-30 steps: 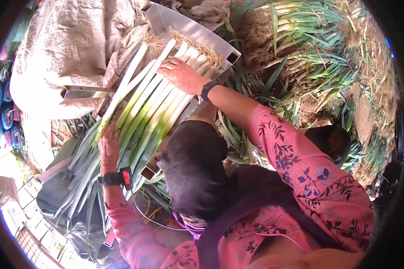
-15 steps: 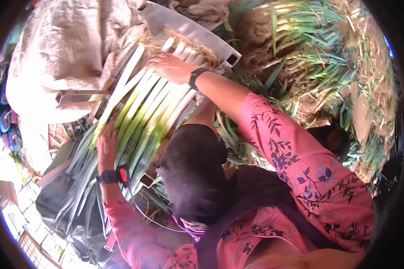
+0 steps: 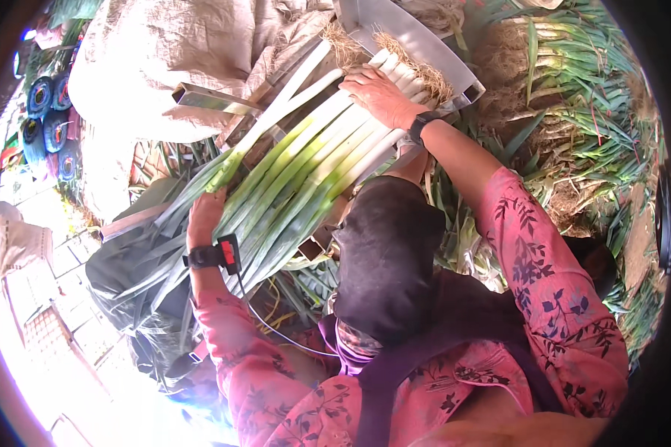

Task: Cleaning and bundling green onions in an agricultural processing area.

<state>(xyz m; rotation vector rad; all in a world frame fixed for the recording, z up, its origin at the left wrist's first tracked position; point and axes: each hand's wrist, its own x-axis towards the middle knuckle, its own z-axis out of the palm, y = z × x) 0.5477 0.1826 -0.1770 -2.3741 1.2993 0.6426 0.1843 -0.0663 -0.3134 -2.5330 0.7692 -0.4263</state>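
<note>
A row of leeks (image 3: 317, 149) lies slantwise, with white shanks and roots at the upper right and green leaves toward the lower left. My right hand (image 3: 384, 97) rests flat across the white shanks near the roots, fingers stretched out. My left hand (image 3: 205, 216) is closed around the green part of the leftmost leeks (image 3: 235, 160), its fingertips partly hidden by leaves. These leftmost leeks lie apart from the row, with a gap showing between. The root ends lie by a grey metal tray (image 3: 417, 33).
Square metal tubes (image 3: 216, 100) jut out beside and below the leeks. A pale sack (image 3: 171, 67) bulges at the upper left, near blue rolls (image 3: 41, 97). More leeks (image 3: 574, 104) are heaped at the right. A dark cloth-covered rounded shape (image 3: 388, 253) rises between my arms.
The whole view has shifted, so the scene sits further right. The leftmost leeks have parted from the row, leaving a wider gap. My right hand stays on the shanks.
</note>
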